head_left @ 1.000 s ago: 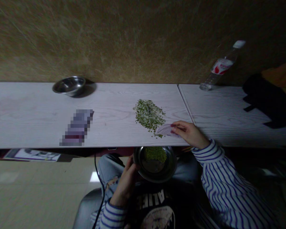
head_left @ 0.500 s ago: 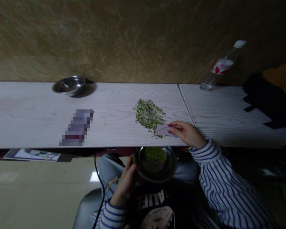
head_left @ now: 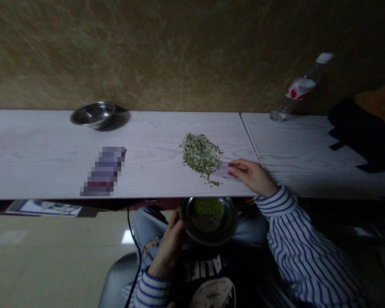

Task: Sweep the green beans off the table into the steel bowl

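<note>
My left hand [head_left: 172, 239] grips the left rim of a steel bowl [head_left: 208, 235] held over my lap, just below the table edge. Mung beans [head_left: 209, 207] lie heaped at the bowl's far side. Between the fingertips and thumb of my right hand [head_left: 255, 175] is a thin, clear purplish plastic protractor [head_left: 223, 170], its curved, marked edge low over the table. Its left end touches or overlaps the near right side of a spread of mung beans [head_left: 199, 152] on the white table [head_left: 157, 171]. A few beans trail from this spread toward the front edge.
A second steel bowl [head_left: 94, 115] stands by the wall at the left, near a pixelated flat object [head_left: 104, 171]. Toward the back right are a clear bottle [head_left: 298, 90] with a white cap and a dark bag or cloth [head_left: 362, 132]. A black cable [head_left: 137, 256] hangs at my left.
My right hand has shifted slightly up and right, and the protractor has tilted, its near edge now closer to the bean spread. The left hand and bowl stay where they were.
</note>
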`<action>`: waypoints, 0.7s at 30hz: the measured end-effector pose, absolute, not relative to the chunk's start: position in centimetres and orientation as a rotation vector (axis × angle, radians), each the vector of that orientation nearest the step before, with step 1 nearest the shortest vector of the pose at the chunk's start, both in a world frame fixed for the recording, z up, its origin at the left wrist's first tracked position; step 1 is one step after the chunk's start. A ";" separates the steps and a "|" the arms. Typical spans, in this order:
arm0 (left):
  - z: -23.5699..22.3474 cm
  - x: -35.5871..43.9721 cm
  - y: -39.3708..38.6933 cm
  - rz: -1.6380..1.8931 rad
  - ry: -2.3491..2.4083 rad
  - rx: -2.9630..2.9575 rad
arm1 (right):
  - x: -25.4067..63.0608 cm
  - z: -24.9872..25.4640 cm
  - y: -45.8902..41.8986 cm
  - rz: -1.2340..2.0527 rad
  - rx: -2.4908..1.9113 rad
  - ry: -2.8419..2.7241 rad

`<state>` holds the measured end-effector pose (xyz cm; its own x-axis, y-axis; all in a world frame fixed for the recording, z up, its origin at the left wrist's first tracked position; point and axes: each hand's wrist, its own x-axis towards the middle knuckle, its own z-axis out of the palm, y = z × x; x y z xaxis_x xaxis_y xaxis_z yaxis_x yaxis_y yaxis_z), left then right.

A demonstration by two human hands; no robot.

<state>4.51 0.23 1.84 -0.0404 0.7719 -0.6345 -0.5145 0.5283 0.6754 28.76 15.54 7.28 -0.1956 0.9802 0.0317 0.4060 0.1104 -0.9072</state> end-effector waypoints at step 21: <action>2.7 4.4 0.2 1.064 1.234 0.288 | 27.8 8.2 15.7 1.052 -1.341 -1.825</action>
